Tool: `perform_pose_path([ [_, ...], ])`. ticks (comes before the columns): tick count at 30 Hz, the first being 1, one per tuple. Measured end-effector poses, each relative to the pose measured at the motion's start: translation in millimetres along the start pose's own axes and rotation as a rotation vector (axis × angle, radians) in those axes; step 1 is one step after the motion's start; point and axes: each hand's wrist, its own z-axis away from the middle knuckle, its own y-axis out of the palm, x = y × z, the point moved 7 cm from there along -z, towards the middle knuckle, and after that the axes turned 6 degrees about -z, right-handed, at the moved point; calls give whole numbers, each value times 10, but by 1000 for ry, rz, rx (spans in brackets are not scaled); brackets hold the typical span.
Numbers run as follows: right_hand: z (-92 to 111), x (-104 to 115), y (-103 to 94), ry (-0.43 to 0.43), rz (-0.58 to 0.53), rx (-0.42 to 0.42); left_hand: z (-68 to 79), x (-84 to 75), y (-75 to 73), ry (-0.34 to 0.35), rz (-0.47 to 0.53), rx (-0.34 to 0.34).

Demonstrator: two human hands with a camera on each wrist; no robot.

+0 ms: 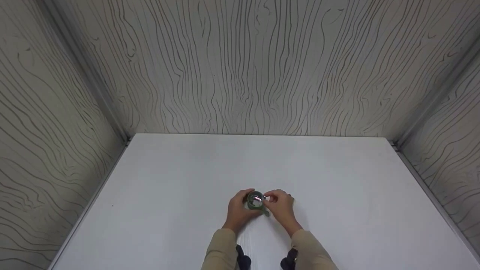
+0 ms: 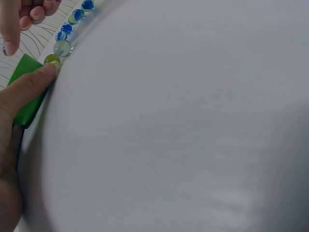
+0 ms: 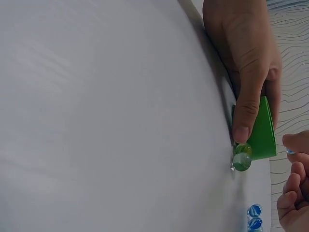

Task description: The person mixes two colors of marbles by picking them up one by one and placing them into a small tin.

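Observation:
A small green cup (image 1: 251, 206) stands on the white table, its inside bright and shiny in the head view. My left hand (image 1: 240, 212) grips it around the side, with the thumb (image 2: 34, 84) low along the near wall. At the cup's rim, my right hand (image 1: 281, 206) pinches a small glass marble (image 3: 290, 151) between thumb and fingertips, mostly covered by them. A yellow-green marble (image 2: 52, 60) touches my left thumb tip, and a pale clear marble (image 3: 242, 162) lies beside it. Several blue-swirled marbles (image 3: 255, 211) lie farther right on the table, under my right hand.
The white tabletop (image 1: 168, 180) spreads out around both hands. Wood-patterned panels (image 1: 240, 67) rise at the back and on both sides. Two dark objects (image 1: 243, 260) show by the sleeves at the bottom of the head view.

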Motion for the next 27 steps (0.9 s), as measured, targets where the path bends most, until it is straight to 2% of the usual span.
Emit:
perform_pose_path([
  [14,16,-11,67,36,-28,47,9,34,11,-14,5,9],
  [21,145,-33,42,50,-69,62,10,7,-4,30,-11,-2],
  [27,310,-46,67,125,-26,119,5,-4,-4,7,-3,1],
])
